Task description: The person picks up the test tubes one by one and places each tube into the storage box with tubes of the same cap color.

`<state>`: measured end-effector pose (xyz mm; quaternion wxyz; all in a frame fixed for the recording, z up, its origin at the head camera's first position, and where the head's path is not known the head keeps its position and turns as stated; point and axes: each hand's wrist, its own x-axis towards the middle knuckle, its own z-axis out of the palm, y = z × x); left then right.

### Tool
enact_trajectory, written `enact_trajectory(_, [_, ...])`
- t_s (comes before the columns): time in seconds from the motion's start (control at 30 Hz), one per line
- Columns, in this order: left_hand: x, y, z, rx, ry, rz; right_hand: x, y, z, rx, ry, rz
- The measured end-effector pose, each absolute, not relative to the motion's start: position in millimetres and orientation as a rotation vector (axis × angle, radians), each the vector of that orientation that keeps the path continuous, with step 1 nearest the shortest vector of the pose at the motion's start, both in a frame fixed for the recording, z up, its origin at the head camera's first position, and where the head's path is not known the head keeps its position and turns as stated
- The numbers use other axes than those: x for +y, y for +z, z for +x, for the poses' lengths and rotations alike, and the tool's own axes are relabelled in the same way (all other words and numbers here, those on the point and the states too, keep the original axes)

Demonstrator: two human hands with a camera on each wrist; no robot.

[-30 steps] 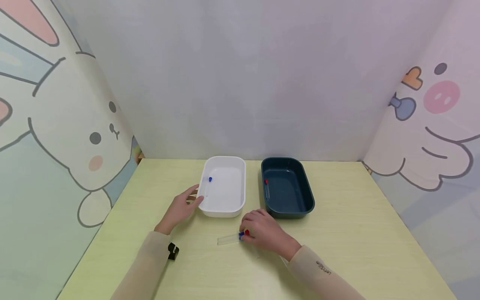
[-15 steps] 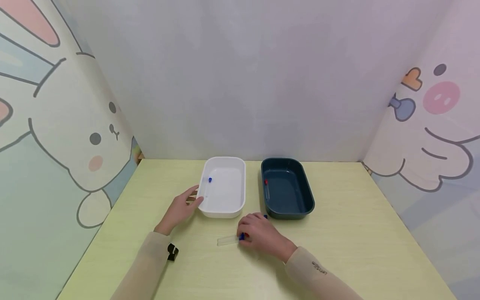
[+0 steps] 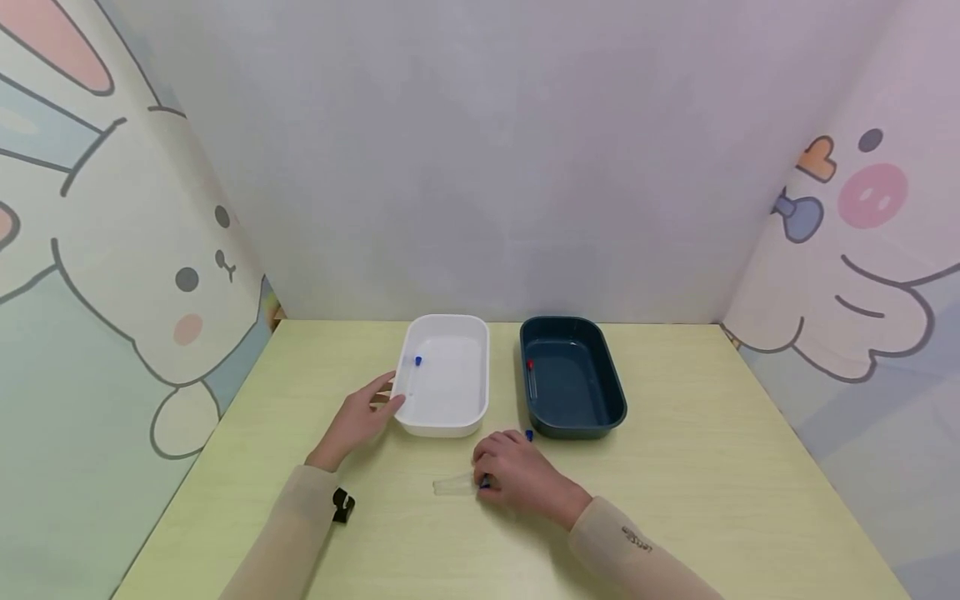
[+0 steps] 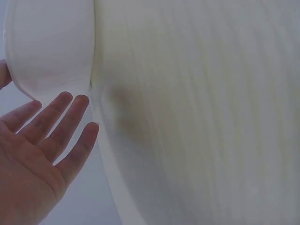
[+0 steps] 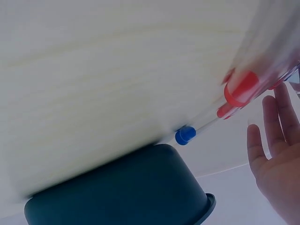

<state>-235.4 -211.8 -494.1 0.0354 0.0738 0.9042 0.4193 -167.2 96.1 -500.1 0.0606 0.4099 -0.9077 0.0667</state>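
My left hand (image 3: pixel 356 425) rests at the left rim of the white tray (image 3: pixel 457 387), thumb over the edge. In the left wrist view, its fingers (image 4: pixel 58 122) are straight and spread along the outside wall. My right hand (image 3: pixel 521 475) is low over the table, in front of the trays. Its thumb and index finger pinch near the blue cap of a clear test tube (image 3: pixel 452 485) that points left. Under this hand, the right wrist view shows red-capped tubes (image 5: pixel 243 88) and a blue-capped tube (image 5: pixel 185 135); the palm hides part of them in the head view.
The dark teal tray (image 3: pixel 573 383) stands right of the white one, with a red-capped tube (image 3: pixel 530 367) along its left side. A blue-capped tube (image 3: pixel 418 361) lies in the white tray. A small black object (image 3: pixel 342 506) shows beside the left sleeve. A curtain closes the back.
My right hand has shifted slightly left and down. A blue cap has come into sight by the dark tray, and the red cap at the fingertips is hidden now. The left hand stays put.
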Motion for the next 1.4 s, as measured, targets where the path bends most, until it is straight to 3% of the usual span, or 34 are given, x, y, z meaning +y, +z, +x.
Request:
enact_trajectory(0.93, [-213,-492,-234,2.782,1.299,0.221,95,-462,-161,-2.868,0.250,1.150])
enact_trajectory(1.4, [-212,-493,-236,2.782,1.289,0.214,104,-448,-167,-2.953,0.968,0.988])
